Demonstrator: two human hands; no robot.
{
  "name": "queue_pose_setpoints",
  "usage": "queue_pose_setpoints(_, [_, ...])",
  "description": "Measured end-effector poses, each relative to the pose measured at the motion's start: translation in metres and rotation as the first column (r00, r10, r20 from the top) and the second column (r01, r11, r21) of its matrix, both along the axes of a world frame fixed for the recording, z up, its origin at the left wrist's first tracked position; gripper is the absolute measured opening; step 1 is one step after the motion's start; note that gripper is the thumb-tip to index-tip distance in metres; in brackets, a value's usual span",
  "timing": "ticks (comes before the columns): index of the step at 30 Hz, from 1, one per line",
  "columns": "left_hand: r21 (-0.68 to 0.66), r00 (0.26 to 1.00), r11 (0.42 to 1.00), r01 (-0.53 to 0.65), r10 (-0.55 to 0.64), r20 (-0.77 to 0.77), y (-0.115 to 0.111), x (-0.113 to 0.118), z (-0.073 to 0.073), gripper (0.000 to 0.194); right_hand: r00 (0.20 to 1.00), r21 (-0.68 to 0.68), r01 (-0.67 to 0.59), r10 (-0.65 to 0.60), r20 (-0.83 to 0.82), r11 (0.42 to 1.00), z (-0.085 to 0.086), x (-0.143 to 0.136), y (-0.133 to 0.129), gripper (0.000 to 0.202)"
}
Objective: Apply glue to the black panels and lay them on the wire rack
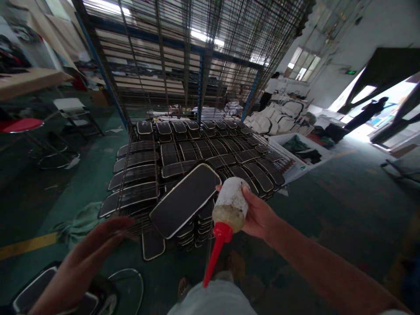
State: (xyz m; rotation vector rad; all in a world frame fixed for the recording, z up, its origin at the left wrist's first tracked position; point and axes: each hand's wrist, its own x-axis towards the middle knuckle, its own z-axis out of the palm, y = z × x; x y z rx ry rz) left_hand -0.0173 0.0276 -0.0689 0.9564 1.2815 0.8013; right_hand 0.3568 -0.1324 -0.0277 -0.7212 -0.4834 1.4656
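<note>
My right hand [257, 213] is wrapped round a white squeeze bottle [232, 197] with a long red nozzle, tipped so the nozzle points down toward me. Yellowish liquid shows in its lower part. To the left, my left hand [98, 243] is blurred by motion, fingers stretched out and holding nothing. Between the hands, a dark rounded rectangular panel [187, 199] with a pale line along its edge lies tilted on top of stacked similar panels. Many more such panels [172, 154] lie in rows on the wire rack [144, 225].
Wire mesh shelves [203, 57] in a blue frame rise beyond the panels. A white bin [315, 159] with cloth stands right, near white bundles [278, 118]. A red stool [22, 125] and a folding chair [70, 105] are left. Two people are in the background.
</note>
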Motion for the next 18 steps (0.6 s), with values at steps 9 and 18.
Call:
queue_pose_setpoints(9, [0.098,0.674,0.699,0.708,-0.711,0.201,0.02,0.105,0.093,0.039,0.934,-0.03,-0.255,0.254,0.252,0.967,0.057,0.003,0.021,0.058])
queue_pose_setpoints(18, [0.032,0.847,0.926,0.375,-0.357,0.394,0.012,0.117,0.064,0.024,0.917,0.187,0.018,-0.091,0.387,0.982,0.047,-0.01,0.014,0.043])
